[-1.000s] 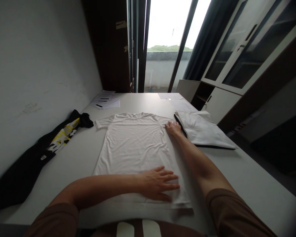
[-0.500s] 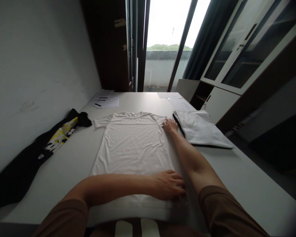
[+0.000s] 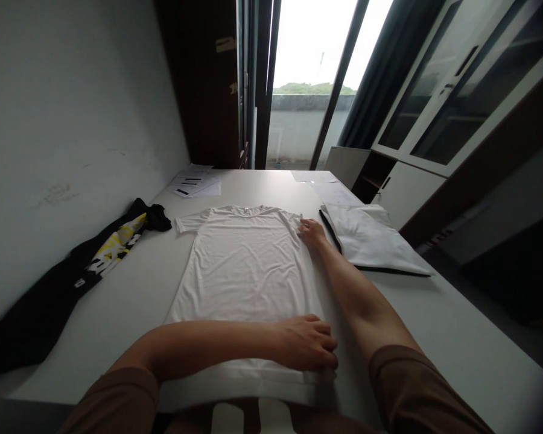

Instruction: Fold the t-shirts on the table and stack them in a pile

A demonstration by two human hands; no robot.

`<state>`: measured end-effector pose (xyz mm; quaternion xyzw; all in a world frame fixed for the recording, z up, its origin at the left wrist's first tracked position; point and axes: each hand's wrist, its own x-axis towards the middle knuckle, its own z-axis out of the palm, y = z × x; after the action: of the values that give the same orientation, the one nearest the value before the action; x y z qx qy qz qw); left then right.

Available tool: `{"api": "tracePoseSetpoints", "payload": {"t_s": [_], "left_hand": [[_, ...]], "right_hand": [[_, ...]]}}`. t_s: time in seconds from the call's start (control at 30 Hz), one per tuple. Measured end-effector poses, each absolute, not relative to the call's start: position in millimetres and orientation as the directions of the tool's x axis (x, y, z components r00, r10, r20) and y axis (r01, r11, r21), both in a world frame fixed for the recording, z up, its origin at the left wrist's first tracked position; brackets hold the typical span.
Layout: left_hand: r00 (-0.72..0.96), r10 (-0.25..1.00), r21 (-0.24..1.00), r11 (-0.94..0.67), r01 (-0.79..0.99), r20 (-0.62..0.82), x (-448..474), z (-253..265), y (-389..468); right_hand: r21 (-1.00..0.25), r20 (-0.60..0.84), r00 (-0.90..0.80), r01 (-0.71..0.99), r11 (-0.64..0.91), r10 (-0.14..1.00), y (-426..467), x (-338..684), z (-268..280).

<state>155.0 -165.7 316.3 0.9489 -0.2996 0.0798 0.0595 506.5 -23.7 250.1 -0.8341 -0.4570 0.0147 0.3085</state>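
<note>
A white T-shirt [image 3: 244,265] lies spread on the white table, its collar at the far end and its hem near my body. My right hand [image 3: 312,231] reaches forward along the shirt's right side and has its fingers closed on the right sleeve, which bunches up at the fingertips. Crossing low over the shirt, my left hand [image 3: 306,343] is curled at the right edge near the hem, a bit of cloth showing under its fingers. My left forearm covers part of the lower shirt.
To the right lies a folded white cloth with a black edge [image 3: 371,238]. A black garment with yellow and white print [image 3: 72,271] lies by the left wall. Papers [image 3: 194,182] rest at the far left corner, and further sheets [image 3: 330,190] at the far right.
My left hand's fingers have curled in tighter at the shirt's right edge. The right sleeve is now drawn in and bunched at my right hand's fingers. The view has shifted slightly.
</note>
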Motion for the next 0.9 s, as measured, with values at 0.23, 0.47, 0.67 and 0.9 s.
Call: {"api": "tracePoseSetpoints", "payload": {"t_s": [0.23, 0.47, 0.67, 0.9], "left_hand": [[0.793, -0.544, 0.190, -0.778, -0.599, 0.274, 157, 316, -158], [0.784, -0.540, 0.246, -0.751, -0.613, 0.305, 154, 330, -156], [0.798, -0.526, 0.138, -0.802, -0.581, 0.294, 139, 345, -145], [0.862, -0.370, 0.144, -0.887, -0.438, 0.346, 125, 365, -133]], "right_hand": [[-0.807, -0.001, 0.742, 0.396, -0.439, 0.670, -7, 491, 277], [-0.858, -0.240, 0.614, 0.229, -0.461, 0.752, -5, 490, 295], [-0.811, -0.013, 0.736, 0.389, -0.438, 0.677, -2, 502, 300], [-0.679, 0.161, 0.708, 0.585, -0.443, 0.688, 22, 491, 301]]}}
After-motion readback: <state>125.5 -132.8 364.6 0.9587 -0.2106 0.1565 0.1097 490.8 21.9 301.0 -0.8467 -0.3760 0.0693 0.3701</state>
